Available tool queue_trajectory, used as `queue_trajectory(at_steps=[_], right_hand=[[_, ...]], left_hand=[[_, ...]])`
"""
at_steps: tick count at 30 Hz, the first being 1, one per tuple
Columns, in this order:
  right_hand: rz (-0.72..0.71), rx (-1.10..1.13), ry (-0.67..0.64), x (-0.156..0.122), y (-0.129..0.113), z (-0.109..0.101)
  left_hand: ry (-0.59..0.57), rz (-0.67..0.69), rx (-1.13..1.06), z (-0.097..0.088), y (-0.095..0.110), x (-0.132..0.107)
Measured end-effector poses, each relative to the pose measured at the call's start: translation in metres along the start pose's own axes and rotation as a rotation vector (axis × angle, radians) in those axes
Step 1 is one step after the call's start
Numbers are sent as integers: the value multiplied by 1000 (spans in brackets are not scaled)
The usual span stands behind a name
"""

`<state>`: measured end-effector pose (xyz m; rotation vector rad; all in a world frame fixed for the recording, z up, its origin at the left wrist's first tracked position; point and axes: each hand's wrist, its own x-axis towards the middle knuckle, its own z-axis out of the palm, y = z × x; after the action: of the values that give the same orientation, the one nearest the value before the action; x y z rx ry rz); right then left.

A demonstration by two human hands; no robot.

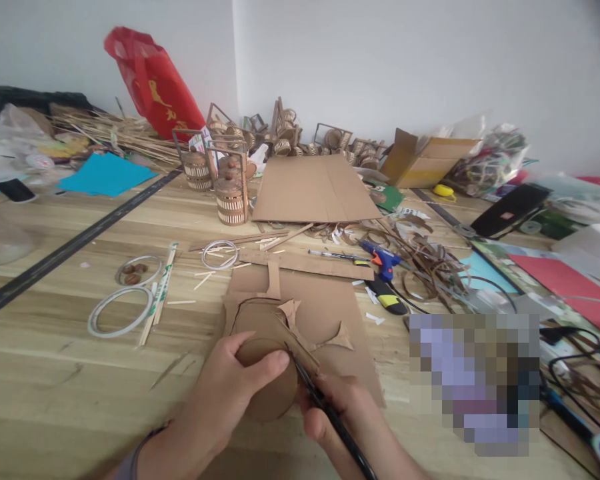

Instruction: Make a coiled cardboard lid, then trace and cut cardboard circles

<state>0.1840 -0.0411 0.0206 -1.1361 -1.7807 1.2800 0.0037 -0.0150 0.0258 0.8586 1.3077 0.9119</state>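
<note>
My left hand [235,383] grips a round brown cardboard piece [267,390], its thumb pressed flat on top near the right edge. In my right hand [350,413] is a slim black pointed tool [330,417]. Its tip meets the cardboard rim just beside my left thumb; whether it is a knife or scissors I cannot tell. A partly cut cardboard strip stands along the rim there. Curved cardboard scraps [341,335] lie just beyond, on a larger flat cardboard sheet [330,300]. The fingers under the disc are hidden.
A blue glue gun [383,259] and a yellow-black cutter [387,297] lie to the right, near curled brown strips [423,277]. White tape rings [120,312] and wooden sticks sit left. Small bucket models [231,200] and a cardboard panel [315,187] stand farther back.
</note>
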Motion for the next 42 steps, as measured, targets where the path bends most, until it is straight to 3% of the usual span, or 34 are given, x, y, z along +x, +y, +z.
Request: queue_trajectory(at_steps=[12,17,21,32,42], right_hand=[[5,-64,9,-2,5,1],[38,-37,-3,-2,4,0],[39,-24,10,-1,2,0],[109,-107,108,0,2,2],[192,-107,37,0,-10,-3]], left_hand=[[27,-40,58,-2,4,0],[-12,-40,66,-3,6,0],[36,-61,72,-4,6,0],[-47,8,134,-3,9,0],[-80,14,162,-4,5,0]])
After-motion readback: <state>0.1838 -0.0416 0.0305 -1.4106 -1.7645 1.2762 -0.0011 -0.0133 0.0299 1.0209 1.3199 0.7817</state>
